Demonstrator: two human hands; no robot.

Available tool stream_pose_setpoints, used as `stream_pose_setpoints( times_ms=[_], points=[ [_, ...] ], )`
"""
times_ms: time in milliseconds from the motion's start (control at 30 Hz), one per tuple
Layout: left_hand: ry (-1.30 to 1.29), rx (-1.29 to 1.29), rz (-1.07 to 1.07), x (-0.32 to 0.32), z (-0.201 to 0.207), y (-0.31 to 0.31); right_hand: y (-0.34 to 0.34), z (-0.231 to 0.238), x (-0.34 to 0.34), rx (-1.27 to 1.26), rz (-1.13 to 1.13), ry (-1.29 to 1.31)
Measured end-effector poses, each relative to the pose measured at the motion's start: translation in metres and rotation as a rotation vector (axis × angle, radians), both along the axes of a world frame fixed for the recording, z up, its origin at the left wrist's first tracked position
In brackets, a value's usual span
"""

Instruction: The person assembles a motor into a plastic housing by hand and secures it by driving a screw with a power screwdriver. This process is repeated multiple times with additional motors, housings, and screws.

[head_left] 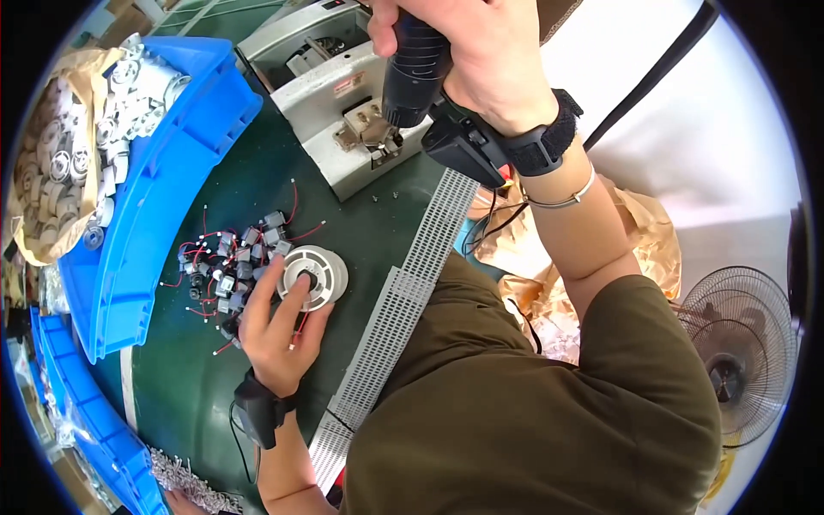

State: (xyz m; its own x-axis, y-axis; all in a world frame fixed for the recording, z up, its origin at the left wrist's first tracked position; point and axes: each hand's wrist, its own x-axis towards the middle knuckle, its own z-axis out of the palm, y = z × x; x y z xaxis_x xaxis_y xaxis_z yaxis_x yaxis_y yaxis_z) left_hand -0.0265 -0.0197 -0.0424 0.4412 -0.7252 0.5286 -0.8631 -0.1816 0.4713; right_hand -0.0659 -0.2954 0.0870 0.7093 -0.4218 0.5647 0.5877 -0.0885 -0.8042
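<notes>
On the green worktop sits a white round plastic housing (330,268) with slots around its face. My left hand (283,330) holds it, one fingertip pressing at the dark centre and the thumb by its lower edge. Beside the fingers lies a heap of small grey and black motors (245,249) with thin red wires. Raised at the top, my right hand (489,51) is wrapped round a black electric screwdriver (416,73) that points downward. Its tip is hard to make out in front of a light metal machine, a screw feeder by its look (343,112).
A blue bin (163,189) at the left holds a paper bag and many white plastic parts (129,94). Perforated metal strips (403,292) line the worktop's near edge. A few screws (395,196) lie by the machine. Brown paper (644,232) and a fan (738,352) are at the right.
</notes>
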Motion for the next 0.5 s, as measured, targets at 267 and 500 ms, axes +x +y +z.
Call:
stream_pose_setpoints(
  times_ms=[267,500],
  points=[
    [-0.014,0.012,0.016,-0.005,0.000,0.003,0.004,-0.010,0.000,-0.010,-0.013,0.020],
    [-0.027,0.009,0.015,-0.004,0.000,0.002,0.004,-0.015,0.002,-0.020,-0.029,0.060]
  ],
)
